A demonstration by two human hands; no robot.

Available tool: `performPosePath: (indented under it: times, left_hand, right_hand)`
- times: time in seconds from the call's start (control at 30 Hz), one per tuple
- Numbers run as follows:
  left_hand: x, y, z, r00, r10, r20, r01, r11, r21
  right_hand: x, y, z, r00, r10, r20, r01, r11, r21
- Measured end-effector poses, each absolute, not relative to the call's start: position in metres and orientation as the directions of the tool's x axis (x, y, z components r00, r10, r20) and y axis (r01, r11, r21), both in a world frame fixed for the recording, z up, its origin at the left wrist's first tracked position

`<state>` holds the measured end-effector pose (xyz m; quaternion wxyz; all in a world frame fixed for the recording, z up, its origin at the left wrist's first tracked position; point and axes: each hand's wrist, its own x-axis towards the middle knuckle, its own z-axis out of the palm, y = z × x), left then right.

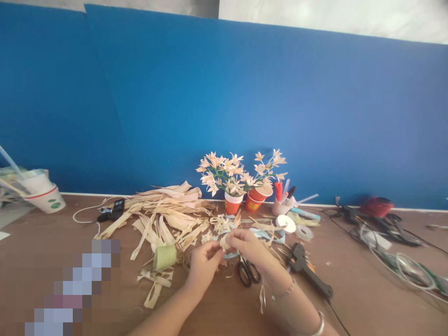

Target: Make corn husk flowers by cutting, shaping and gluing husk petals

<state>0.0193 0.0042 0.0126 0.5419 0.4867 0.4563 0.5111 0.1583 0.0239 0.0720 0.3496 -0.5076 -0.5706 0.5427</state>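
My left hand (pixel 204 265) and my right hand (pixel 249 248) meet over the middle of the table, both with fingers pinched. Between their fingertips is a small pale piece of dried husk (pixel 224 241), partly hidden by the fingers. Just below my right hand lie black-handled scissors (pixel 244 274). Beyond my hands, husk flowers on green stems (pixel 227 171) stand in a red paper cup (pixel 233 204), and more stand in a second red cup (pixel 255 201). A dark glue gun (pixel 310 270) lies right of my right forearm.
Loose dried husks (pixel 171 210) are heaped left of the cups, near a toppled green cup (pixel 164 258). A white tape roll (pixel 286 224) and a pen cup (pixel 282 205) sit right of centre. Tangled cables (pixel 395 261) spread at right; a white cup (pixel 47 198) stands far left. A blue partition (pixel 168 102) closes the back.
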Motion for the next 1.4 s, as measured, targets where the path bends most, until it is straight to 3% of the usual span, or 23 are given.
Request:
performPosePath:
  times: [0.57,1.0,1.1,1.2,1.4]
  left_hand:
    - [0.018,0.004,0.015,0.052,0.999,0.011,-0.167,-0.002,0.986]
    - [0.016,0.002,0.017,-0.007,1.000,0.011,-0.069,-0.012,0.998]
    - [0.016,0.003,0.016,-0.027,1.000,0.008,-0.054,-0.010,0.999]
    - [0.016,0.005,0.014,-0.059,0.998,0.008,-0.043,-0.010,0.999]
    - [0.015,0.005,0.010,-0.084,0.991,0.105,0.021,-0.104,0.994]
  right_hand:
    - [0.162,0.022,0.077,-0.256,0.955,-0.146,0.246,-0.082,-0.966]
    - [0.161,0.025,0.068,-0.249,0.960,-0.128,0.274,-0.057,-0.960]
    - [0.160,0.023,0.072,-0.220,0.974,-0.057,0.307,0.013,-0.952]
    - [0.157,0.014,0.082,-0.161,0.984,0.077,0.463,0.145,-0.874]
    - [0.140,-0.004,0.083,-0.192,0.932,0.309,0.783,0.335,-0.525]
